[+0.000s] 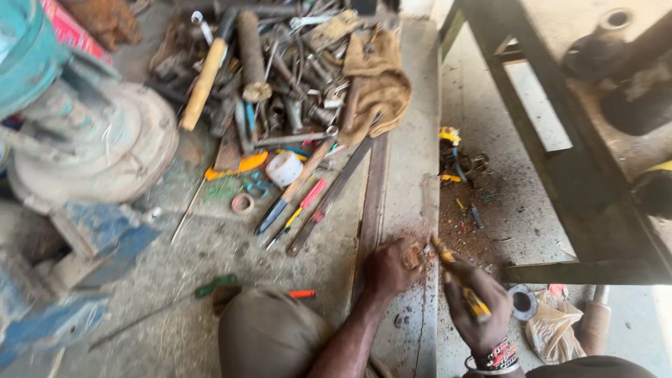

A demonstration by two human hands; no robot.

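My left hand [390, 267] is closed around a small round brownish piece [411, 256], pressed onto the concrete step edge [409, 189]. My right hand [476, 304] grips a screwdriver with a yellow and black handle [458, 280]; its tip meets the small piece. Beaded bracelets circle my right wrist. Reddish dust and shavings lie around the piece.
A heap of tools [280, 77] lies at the back: a wooden-handled hammer [203, 80], wrenches, pliers [294, 213], a tape roll [283, 168], a tan rag [378, 84]. A blue-grey machine [77, 140] stands left. A dark metal frame [581, 182] is on the right. A green-handled screwdriver [210, 287] lies near my knee.
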